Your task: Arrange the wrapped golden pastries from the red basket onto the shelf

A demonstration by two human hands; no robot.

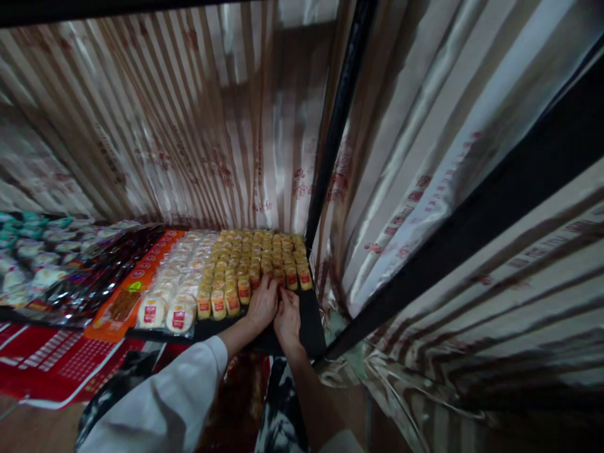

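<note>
Rows of small yellow wrapped cakes [232, 301] with red labels stand on a black shelf [309, 321]. My left hand [264, 305] reaches to the front edge of these rows, its fingers bent in on a wrapped cake. Close beside it, my right hand [287, 319] has its fingers pinched at the same spot, nearly touching the left. The cake between them is mostly covered by my fingers. Left of the yellow rows lie white round packaged cakes [180, 314] with red labels, in clear wrap.
An orange snack packet [123, 308] lies beside the white cakes. Further left are dark shiny packets [117, 259] and white-and-green wrapped items [35, 233]. A black post [337, 132] rises at the shelf's right corner. Striped plastic sheeting [189, 113] hangs behind; a black beam [453, 226] slants across the right.
</note>
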